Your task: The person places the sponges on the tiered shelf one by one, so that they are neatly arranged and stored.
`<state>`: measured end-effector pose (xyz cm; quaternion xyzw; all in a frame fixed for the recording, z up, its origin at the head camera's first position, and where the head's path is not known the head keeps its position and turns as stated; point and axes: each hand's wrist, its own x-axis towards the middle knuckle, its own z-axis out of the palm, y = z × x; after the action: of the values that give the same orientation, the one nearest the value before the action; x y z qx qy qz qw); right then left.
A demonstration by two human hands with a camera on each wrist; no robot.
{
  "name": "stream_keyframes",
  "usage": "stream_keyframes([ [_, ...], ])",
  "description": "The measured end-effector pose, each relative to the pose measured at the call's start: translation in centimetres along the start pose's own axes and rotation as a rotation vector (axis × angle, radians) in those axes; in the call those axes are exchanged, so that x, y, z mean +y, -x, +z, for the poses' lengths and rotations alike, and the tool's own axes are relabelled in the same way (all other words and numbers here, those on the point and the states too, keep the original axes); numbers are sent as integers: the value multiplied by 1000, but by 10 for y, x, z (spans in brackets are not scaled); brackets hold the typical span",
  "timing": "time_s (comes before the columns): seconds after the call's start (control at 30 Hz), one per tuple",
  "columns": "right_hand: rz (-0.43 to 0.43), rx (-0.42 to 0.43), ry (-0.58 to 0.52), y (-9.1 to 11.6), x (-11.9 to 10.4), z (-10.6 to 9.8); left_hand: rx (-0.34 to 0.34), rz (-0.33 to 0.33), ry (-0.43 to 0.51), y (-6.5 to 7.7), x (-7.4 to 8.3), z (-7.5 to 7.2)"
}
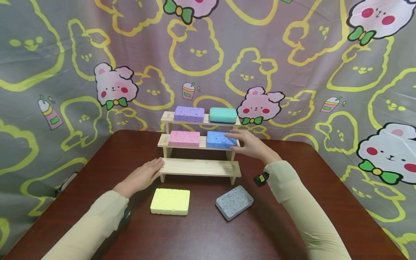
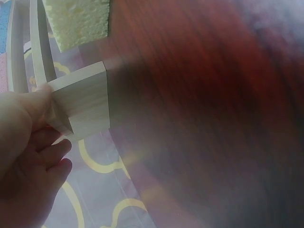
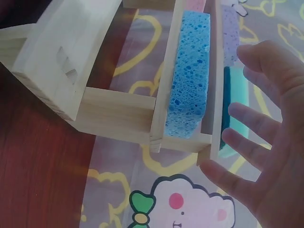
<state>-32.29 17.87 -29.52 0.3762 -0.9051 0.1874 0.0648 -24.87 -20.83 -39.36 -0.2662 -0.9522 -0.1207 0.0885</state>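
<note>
A three-step wooden shelf (image 1: 195, 167) stands on the table. Its middle step bears a pink sponge (image 1: 184, 139) and a blue sponge (image 1: 218, 140); on the top step are a purple sponge (image 1: 189, 114) and a teal sponge (image 1: 223, 115). My left hand (image 1: 144, 176) holds the left end of the lowest step, thumb at the board's edge in the left wrist view. With fingers spread, my right hand (image 1: 252, 145) hovers by the right end of the blue sponge. Nothing is in its grasp in the right wrist view.
In front of the shelf, a yellow sponge (image 1: 170, 200) lies at the left and a grey sponge (image 1: 234, 202) lies slantwise at the right on the dark wooden table (image 1: 201, 238). A patterned curtain (image 1: 208, 54) hangs close behind the shelf.
</note>
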Motion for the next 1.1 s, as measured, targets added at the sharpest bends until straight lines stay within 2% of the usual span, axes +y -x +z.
stream_keyframes([
  [0.3, 21, 14, -75, 21, -8, 0, 5, 11, -2, 1, 0, 0],
  [0.53, -13, 35, -138, 36, -10, 6, 13, 17, -5, 0, 1, -1],
  [0.73, -2, 23, -189, 47, -12, 16, 17, 22, -7, 1, 0, 0],
  [0.87, 29, 4, -206, 55, -13, 22, 39, 48, 12, 1, -2, 1],
  [1.03, 18, -16, -229, 65, -11, 29, 65, 89, 13, 3, -4, 1],
  [1.1, 14, -29, -247, 69, -10, 31, 62, 85, 20, 3, -3, 0],
])
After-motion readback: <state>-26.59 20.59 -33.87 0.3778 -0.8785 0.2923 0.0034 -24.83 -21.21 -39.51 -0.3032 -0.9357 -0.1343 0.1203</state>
